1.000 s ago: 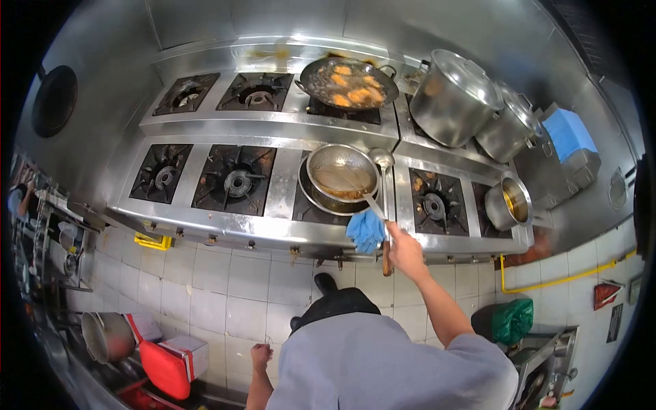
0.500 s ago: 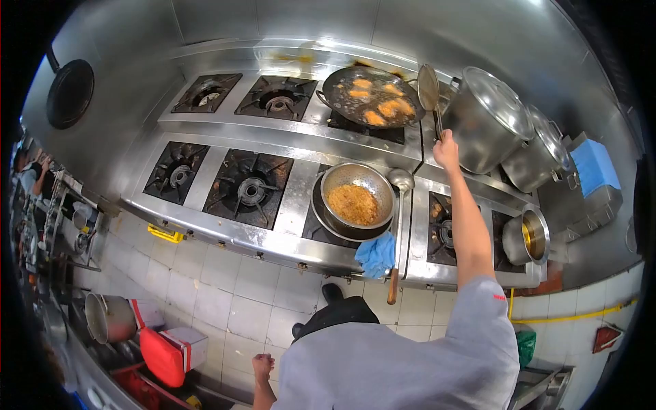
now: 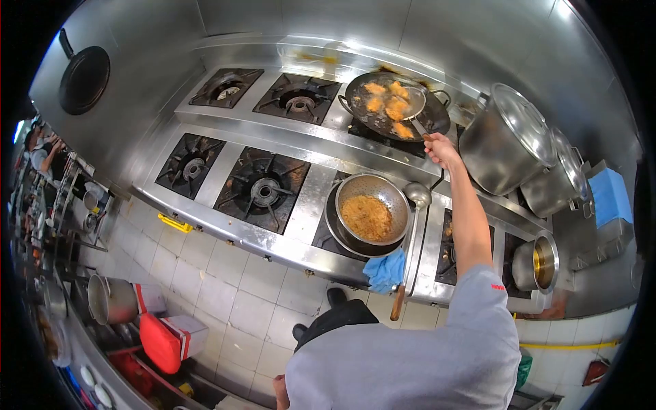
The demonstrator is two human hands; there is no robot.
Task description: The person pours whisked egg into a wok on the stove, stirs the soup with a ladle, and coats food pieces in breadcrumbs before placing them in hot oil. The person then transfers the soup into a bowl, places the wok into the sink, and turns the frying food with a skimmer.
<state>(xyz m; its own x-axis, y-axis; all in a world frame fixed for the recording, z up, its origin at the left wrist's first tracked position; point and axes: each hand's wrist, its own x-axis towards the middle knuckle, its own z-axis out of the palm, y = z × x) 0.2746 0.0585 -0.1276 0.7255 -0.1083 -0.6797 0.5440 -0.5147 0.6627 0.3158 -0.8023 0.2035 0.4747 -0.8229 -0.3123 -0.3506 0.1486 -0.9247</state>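
My right hand (image 3: 443,150) is closed around the handle of a round mesh skimmer (image 3: 417,102). The skimmer's head is inside the black wok (image 3: 357,113) at the back of the stove, beside several orange-brown fried pieces (image 3: 396,108) in bubbling oil. Whether any piece rests on the mesh, I cannot tell. My left hand (image 3: 280,391) hangs low by my body at the bottom edge, mostly hidden by my shirt, its fingers unclear. In front of the wok, a steel bowl (image 3: 402,198) of golden-brown crumbly food sits on a pan.
A long-handled ladle (image 3: 417,195) lies right of the bowl, near a blue cloth (image 3: 385,270). Large lidded pots (image 3: 488,154) stand to the right, with a pot of yellow oil (image 3: 526,266) below. Several burners (image 3: 263,193) extend left. A red-lidded box (image 3: 160,342) is behind left.
My right hand has brought the skimmer from the wok's right side into the wok. My left hand has drawn in closer to my body. The view has shifted slightly.
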